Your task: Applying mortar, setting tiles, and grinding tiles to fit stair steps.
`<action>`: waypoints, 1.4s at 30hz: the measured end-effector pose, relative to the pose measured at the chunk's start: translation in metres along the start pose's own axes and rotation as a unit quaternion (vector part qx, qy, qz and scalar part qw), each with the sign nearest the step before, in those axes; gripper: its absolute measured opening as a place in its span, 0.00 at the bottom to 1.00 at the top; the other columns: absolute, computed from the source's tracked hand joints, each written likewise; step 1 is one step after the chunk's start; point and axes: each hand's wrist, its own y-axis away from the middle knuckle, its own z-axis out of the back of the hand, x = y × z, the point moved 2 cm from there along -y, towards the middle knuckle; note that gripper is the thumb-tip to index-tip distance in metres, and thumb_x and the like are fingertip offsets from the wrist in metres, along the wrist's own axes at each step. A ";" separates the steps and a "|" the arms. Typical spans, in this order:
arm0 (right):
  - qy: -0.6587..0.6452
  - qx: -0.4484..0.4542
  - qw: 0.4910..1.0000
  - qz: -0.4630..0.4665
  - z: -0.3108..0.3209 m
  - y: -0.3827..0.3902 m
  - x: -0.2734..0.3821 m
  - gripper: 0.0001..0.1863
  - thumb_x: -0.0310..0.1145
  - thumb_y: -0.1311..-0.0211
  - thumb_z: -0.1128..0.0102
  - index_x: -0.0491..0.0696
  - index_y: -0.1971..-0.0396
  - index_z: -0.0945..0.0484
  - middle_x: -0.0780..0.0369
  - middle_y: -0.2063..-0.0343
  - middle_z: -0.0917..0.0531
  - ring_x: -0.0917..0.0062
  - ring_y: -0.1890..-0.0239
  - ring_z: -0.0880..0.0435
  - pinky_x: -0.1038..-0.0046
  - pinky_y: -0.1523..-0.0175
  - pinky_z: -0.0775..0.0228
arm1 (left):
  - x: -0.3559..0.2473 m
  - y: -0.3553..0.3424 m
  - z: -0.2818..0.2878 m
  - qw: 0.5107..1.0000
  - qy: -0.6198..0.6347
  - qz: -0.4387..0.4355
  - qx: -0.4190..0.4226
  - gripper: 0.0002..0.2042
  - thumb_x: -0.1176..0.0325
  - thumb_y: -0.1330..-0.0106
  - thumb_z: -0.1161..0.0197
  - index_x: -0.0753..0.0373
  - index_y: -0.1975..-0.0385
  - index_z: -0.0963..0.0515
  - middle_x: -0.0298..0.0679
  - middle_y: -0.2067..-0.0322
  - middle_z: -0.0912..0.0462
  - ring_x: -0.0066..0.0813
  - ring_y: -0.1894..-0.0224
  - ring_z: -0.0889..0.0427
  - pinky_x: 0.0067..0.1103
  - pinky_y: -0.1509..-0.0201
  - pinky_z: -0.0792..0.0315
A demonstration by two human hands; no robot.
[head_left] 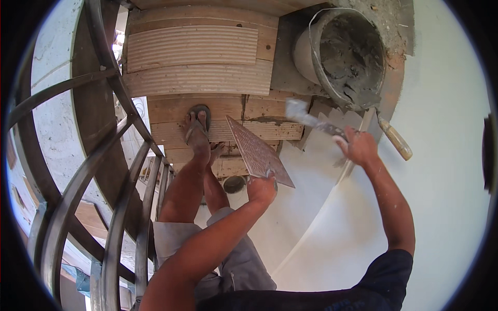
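Note:
My left hand (263,187) grips the lower edge of a triangular piece of tile (259,155), its ridged, brownish back showing. The piece is held up in front of the steps, tilted, with a point toward the far left. In my right hand (360,147), closed, is a short-handled tool (321,124); its pale head (297,110) is smeared, so I cannot tell its kind. Beyond that hand stands a bucket (306,54) with grey mortar (350,57) in it. A trowel with a wooden handle (395,139) rests by the bucket's near rim.
Metal railing (98,171) runs along the left. Wood-look steps with ribbed strips (192,49) rise ahead; my sandalled foot (198,122) stands on one. A white wall (436,119) flanks the right. A small round container (234,184) is low beside my legs.

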 end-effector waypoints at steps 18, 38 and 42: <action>-0.048 -0.067 0.993 0.080 -0.021 0.010 -0.023 0.26 0.60 0.37 0.45 0.49 0.61 0.24 0.51 0.75 0.16 0.54 0.69 0.15 0.55 0.63 0.23 | -0.010 -0.002 0.000 0.992 0.091 0.013 -0.089 0.25 0.51 0.29 0.47 0.74 0.62 0.19 0.60 0.55 0.19 0.56 0.50 0.20 0.37 0.42 0.30; 0.046 0.016 0.995 -0.087 -0.026 -0.021 -0.042 0.29 0.62 0.34 0.50 0.48 0.59 0.25 0.50 0.74 0.16 0.54 0.70 0.15 0.56 0.65 0.23 | 0.005 -0.018 -0.008 0.990 0.109 -0.019 -0.089 0.24 0.54 0.34 0.39 0.73 0.53 0.24 0.60 0.52 0.21 0.56 0.49 0.21 0.38 0.43 0.29; -0.005 -0.059 0.995 0.077 0.004 0.006 0.022 0.28 0.62 0.37 0.46 0.48 0.62 0.25 0.51 0.75 0.16 0.53 0.69 0.15 0.57 0.63 0.23 | 0.007 -0.011 -0.002 0.998 0.031 0.007 -0.061 0.24 0.54 0.33 0.40 0.73 0.52 0.24 0.61 0.52 0.21 0.57 0.49 0.21 0.38 0.43 0.29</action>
